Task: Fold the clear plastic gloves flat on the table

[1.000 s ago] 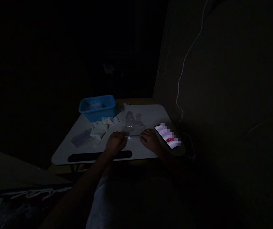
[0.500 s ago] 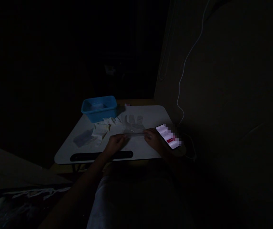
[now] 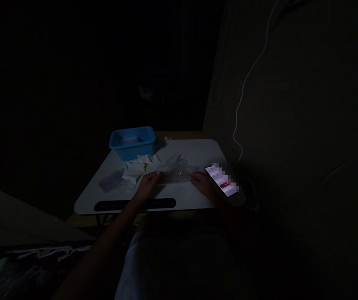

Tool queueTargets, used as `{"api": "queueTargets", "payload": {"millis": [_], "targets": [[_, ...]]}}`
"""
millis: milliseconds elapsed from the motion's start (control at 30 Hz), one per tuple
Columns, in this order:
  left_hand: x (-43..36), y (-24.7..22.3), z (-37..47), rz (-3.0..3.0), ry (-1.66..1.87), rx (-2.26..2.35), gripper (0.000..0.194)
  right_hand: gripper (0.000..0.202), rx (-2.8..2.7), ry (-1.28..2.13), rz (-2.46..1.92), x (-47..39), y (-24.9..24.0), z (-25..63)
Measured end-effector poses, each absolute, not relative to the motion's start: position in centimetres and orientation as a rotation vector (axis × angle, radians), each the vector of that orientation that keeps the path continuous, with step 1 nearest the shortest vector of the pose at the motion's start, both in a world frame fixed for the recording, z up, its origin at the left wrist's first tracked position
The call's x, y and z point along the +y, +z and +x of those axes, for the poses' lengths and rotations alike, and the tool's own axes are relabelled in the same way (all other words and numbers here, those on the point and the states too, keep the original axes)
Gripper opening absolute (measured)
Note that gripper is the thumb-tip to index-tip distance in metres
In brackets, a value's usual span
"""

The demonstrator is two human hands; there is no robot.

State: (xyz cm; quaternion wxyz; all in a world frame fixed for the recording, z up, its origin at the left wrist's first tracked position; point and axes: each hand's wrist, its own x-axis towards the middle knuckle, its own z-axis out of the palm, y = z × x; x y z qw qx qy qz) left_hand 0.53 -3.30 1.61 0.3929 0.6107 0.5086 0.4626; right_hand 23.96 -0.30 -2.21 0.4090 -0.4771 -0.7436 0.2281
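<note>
A thin, see-through plastic bag [image 3: 175, 170] is stretched between my hands above the white table [image 3: 191, 198]. My left hand [image 3: 147, 184] pinches its left edge, fingers closed. At the opposite edge my right hand [image 3: 201, 183] grips the plastic between thumb and fingers. The bag's upper part is crumpled and stands up a little, catching some light. Just right of my right hand lies a lit phone [image 3: 219, 179], its screen partly blurred out. Crumpled pale wrappers or papers [image 3: 133, 173] lie left of the bag.
A blue plastic tub [image 3: 133, 146] stands at the table's back left. A flat translucent packet [image 3: 111, 181] lies near the left edge. A black slot [image 3: 135, 203] runs along the front. A white cable [image 3: 243, 91] hangs down the right wall. The room is very dark.
The bag's lower edge was held taut with its upper part flat on the table; now it is bunched up and raised. My left hand has shifted slightly left, still holding it.
</note>
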Motion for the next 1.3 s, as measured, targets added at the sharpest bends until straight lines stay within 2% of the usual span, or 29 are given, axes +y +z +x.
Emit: {"api": "queueTargets", "payload": {"millis": [167, 533, 733, 933, 1100, 1300], "targets": [[-2.6, 1.3, 0.6, 1.746, 1.110, 1.345, 0.050, 0.014, -1.789, 0.697, -1.184, 0.2, -2.2, 24.3], [-1.5, 0.2, 1.6, 2.214, 0.885, 1.320, 0.028, 0.013, -1.705, 0.734, -1.117, 0.5, -2.9, 24.6], [-1.4, -0.7, 1.0, 2.004, 0.975, 1.439, 0.029, 0.015, -1.599, 0.623, -1.176, 1.0, -3.5, 24.7], [-1.3, -1.0, 0.8, 1.897, 1.024, 1.556, 0.030, 0.034, -1.551, 0.491, -1.319, 0.7, -3.7, 24.3], [-1.6, -0.6, 0.8, 1.983, 0.858, 1.737, 0.044, 0.038, -1.609, 0.400, -1.460, 0.5, -3.0, 23.9], [-2.1, 0.5, 1.4, 2.055, 0.686, 1.959, 0.045, 0.035, -1.665, 0.348, -1.551, 0.3, -2.4, 23.6]]}}
